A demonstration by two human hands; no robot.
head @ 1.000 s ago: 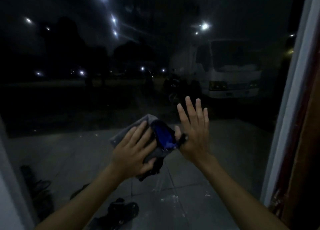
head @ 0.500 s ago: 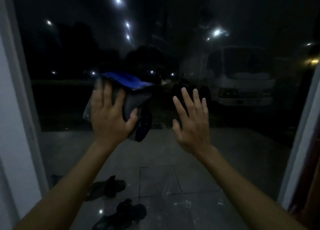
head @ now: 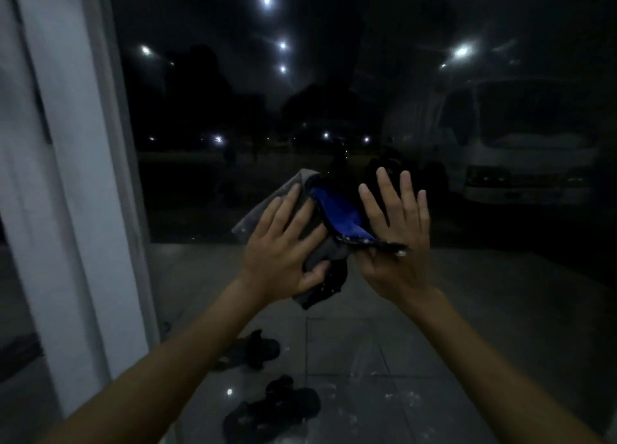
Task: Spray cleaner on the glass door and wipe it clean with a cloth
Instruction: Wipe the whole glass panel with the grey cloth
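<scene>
Cloth pressed to glass door under left hand, fingers straight, spread. Right hand flat, fingers apart, touching cloth's blue edge.

Left hand presses grey-and-blue cloth flat on glass door, fingers straight. Right hand is flat on the glass just beside it, fingers spread, cloth's blue edge overlapping its thumb side. White door frame at left, dark sandals on tiled floor low in view, white truck at right.
</scene>
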